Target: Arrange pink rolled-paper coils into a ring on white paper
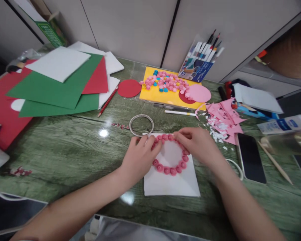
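Observation:
A ring of rolled pink paper flowers lies on a white square sheet in front of me; white shows through its middle. My left hand is on the upper left of the ring, fingers bent, thumb and fingertips against the flowers. At the upper right, my right hand has its fingers and thumb closed on the ring's edge. Both hands cover some of the flowers. Just beyond my left fingers rests a thin pale hoop, apart from the flower ring.
Loose pink, blue and yellow paper rolls sit on a yellow sheet at the back. Green card, a red pencil and a red disc lie left. Pink scraps, a phone and a wooden stick lie right.

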`<move>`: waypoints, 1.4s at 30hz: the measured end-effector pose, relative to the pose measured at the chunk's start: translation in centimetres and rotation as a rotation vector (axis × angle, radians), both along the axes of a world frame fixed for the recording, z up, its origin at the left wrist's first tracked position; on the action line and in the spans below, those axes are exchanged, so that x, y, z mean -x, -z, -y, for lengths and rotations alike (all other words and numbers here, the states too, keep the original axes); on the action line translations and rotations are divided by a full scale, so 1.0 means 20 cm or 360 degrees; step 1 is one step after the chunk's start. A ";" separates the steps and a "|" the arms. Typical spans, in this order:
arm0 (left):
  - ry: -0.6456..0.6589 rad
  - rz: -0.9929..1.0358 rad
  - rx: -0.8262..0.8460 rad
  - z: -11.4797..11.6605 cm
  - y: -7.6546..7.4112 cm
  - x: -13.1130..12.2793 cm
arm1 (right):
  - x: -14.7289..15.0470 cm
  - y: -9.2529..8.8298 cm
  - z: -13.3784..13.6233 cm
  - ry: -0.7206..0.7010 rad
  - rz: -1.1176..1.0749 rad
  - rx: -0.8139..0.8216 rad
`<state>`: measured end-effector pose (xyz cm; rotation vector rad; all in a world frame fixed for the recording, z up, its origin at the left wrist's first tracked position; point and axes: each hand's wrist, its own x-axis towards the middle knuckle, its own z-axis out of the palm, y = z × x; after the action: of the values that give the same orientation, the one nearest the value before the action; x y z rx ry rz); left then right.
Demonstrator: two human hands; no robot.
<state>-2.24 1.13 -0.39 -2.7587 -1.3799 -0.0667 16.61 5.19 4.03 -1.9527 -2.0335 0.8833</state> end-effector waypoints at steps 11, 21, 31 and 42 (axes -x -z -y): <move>0.0025 0.0067 -0.0031 0.00 0.02 -0.01 | -0.22 -0.04 0.18 0.0139 -0.0110 -0.0005; 0.0000 0.0038 -0.0094 0.01 0.02 -0.05 | -0.32 0.07 0.25 0.0239 -0.0309 -0.0005; -0.0312 0.0434 -0.0130 -0.07 0.00 -0.01 | -0.40 0.13 0.24 0.0352 -0.0378 -0.0198; -0.0474 0.0213 -0.0001 -0.14 0.01 0.08 | -0.40 0.16 0.23 0.0359 -0.0247 -0.0282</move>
<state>-3.89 4.02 -0.63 -2.5554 -1.8061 -0.2410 24.60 0.51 0.84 -1.9057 -1.7034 0.7499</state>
